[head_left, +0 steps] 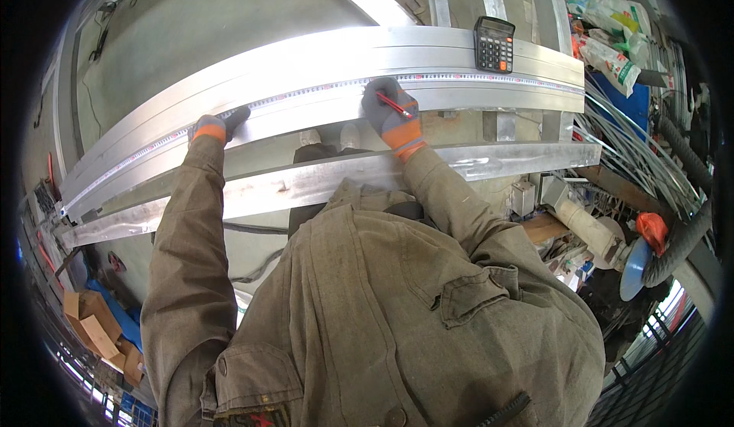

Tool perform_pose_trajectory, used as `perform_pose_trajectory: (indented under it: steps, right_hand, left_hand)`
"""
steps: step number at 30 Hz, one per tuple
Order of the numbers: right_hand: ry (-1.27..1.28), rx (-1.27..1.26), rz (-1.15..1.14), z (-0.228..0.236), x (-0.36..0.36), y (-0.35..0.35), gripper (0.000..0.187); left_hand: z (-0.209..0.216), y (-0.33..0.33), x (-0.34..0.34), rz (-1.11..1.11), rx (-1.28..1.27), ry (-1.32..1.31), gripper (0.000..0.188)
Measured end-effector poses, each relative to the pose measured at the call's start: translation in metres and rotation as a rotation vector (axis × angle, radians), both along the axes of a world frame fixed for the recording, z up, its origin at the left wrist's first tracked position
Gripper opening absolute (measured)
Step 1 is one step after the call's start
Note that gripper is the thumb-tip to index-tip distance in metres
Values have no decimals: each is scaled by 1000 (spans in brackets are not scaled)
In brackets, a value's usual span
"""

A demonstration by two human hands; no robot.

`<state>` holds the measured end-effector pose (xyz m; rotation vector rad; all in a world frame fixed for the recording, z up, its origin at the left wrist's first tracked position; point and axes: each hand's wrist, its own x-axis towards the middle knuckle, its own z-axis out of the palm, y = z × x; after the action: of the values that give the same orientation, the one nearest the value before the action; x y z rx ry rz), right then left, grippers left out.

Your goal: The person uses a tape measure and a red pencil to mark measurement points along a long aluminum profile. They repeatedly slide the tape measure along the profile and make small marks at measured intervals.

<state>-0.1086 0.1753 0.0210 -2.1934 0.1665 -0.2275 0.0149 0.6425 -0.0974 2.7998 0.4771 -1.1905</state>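
Observation:
A tape measure blade [306, 88] lies stretched along several silvery metal profiles [344, 51] placed side by side. My left hand [219, 125], in a dark grey and orange glove, rests on the blade and the near profile. Its thumb is stretched out to the right; its other fingers are partly hidden. Farther right, my right hand [390, 110] wears a matching glove and is closed around a thin red pencil [394, 104], held slanted beside the blade. A black calculator [494, 45] lies on the profiles to the right of that hand.
A separate metal bar [489, 162] runs across, close to my body. Plastic bags [609, 60], bundled thin rods [638, 152] and a power tool with a pale blue disc [636, 268] are at the right. Cardboard boxes [103, 331] stand at the lower left.

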Motion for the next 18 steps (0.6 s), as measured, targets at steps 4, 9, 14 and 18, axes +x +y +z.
perform_pose_trajectory:
  steps: [4,9,14,18]
  right_hand:
    - [18,27,31,1,2,6,11]
    - [13,55,66,2,2,9,11]
    - [-8,66,58,-5,3,12,10]
    - [-2,48,52,-7,5,13,8]
  left_hand:
    - [19,-19,3,24,11,30,99]
    - [28,-27,3,-51,108,-84,96]
    - [39,-32,6,29,44,79,96]
    - [34,-31,1,-23,80,-51,95]
